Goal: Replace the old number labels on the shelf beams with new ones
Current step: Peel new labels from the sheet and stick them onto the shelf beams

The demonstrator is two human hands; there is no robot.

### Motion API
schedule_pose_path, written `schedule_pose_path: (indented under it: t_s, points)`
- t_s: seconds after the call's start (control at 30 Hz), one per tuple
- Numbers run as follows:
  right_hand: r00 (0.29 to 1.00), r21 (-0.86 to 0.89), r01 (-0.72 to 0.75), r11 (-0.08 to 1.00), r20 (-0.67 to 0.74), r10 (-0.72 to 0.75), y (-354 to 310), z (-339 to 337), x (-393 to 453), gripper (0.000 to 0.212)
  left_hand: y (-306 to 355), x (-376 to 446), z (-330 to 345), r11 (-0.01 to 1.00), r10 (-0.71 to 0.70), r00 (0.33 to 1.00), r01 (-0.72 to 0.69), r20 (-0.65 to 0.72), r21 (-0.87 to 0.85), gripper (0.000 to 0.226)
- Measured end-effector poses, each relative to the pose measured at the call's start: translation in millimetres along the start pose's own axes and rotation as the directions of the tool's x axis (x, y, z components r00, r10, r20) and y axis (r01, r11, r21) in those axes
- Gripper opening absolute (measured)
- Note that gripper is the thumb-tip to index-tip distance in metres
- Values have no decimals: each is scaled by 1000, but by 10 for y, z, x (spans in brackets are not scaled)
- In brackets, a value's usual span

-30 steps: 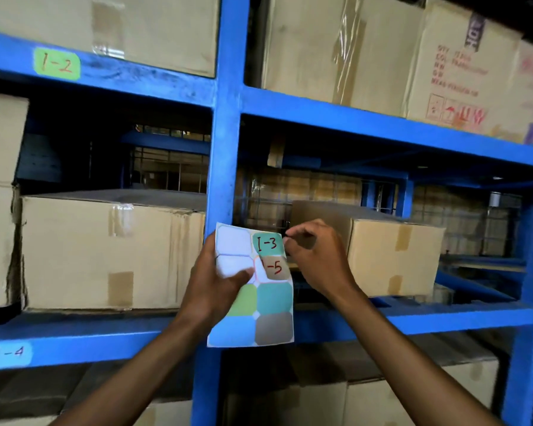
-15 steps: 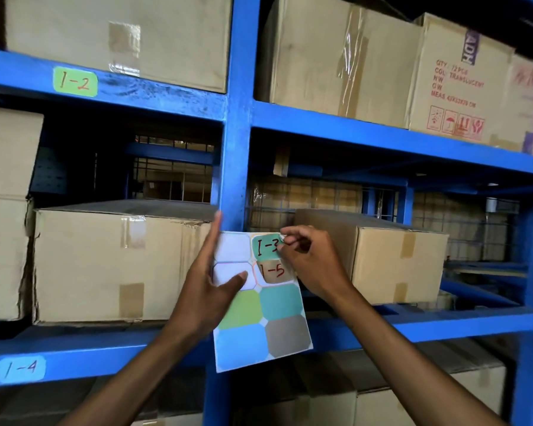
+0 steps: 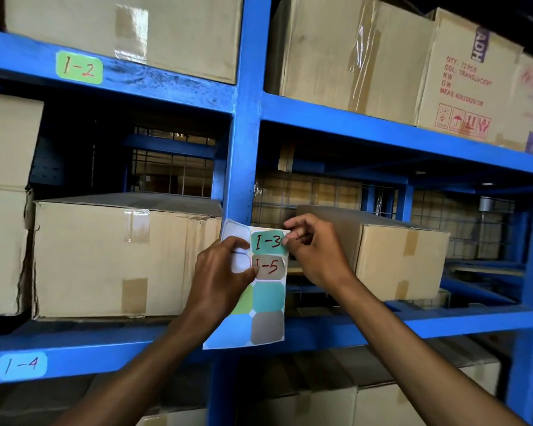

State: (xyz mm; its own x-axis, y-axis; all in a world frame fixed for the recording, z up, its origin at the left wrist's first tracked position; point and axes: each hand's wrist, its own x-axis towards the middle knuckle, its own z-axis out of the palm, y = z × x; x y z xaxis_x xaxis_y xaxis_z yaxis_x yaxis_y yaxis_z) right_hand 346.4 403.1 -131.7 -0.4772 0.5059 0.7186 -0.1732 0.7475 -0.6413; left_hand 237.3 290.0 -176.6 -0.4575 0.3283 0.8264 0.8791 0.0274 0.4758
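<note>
My left hand (image 3: 220, 278) holds a sticker sheet (image 3: 266, 329) upright in front of the blue shelf post (image 3: 243, 133). The sheet carries a teal label "1-3" (image 3: 266, 242), a brown label "1-5" (image 3: 270, 269) and blank coloured stickers below. My right hand (image 3: 314, 250) pinches the right edge of the "1-3" label with thumb and forefinger. A green "1-2" label (image 3: 79, 68) is stuck on the upper left beam. A light blue "1-4" label (image 3: 22, 364) is stuck on the lower left beam. The upper right beam (image 3: 397, 133) shows no label.
Cardboard boxes fill the shelves: a large one (image 3: 120, 256) at middle left, a smaller one (image 3: 397, 259) behind my right hand, printed boxes (image 3: 462, 78) on the top right shelf. Wire mesh (image 3: 314, 192) backs the middle bay.
The view has tilted up a little, so the shelf sits lower in frame. My left thumb has slid onto the sheet beside "1-5". My right fingers stay at the edge of "1-3".
</note>
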Motion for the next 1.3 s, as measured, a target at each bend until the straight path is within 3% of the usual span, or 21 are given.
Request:
schedule_pose_path:
  t_s: [0.13,0.27,0.4,0.5,0.67,0.83,0.93,1.03,1.3]
  points:
    - [930,257,-367,894,93,355,-113,-43,62,26,-36,-8,-41,989,134,987,-139,91,49,32]
    - [906,241,-422,874,162,392,-172,-141,115,21,-120,52,-93,977,199,973,-206,115,53,40]
    - [953,184,-278,943,173,247,-208,-357,186,22,-197,167,-75,977,191,969,-202,154,61,54]
    - [992,131,-121,984,50,115,-218,-591,323,24,-142,304,-11,974,217,966,-223,142,27,60]
    - [996,74,43,996,-83,-37,-183,-1018,698,24,169,634,175,943,325,935,-332,141,28,71]
    - [974,102,108,989,-208,-85,-111,-1540,1193,21,552,1094,478,896,434,891,-442,132,47,85]
    - [964,104,130,986,-246,-101,-5,-1806,1520,24,815,1374,724,858,472,857,-501,206,118,96]
    - [963,104,150,983,-241,-122,111,-1992,1785,25,1067,1586,925,854,439,847,-497,300,152,103]
    - [962,156,231,960,-185,-201,338,-2120,2305,27,1449,1972,1350,802,361,853,-491,377,341,120]
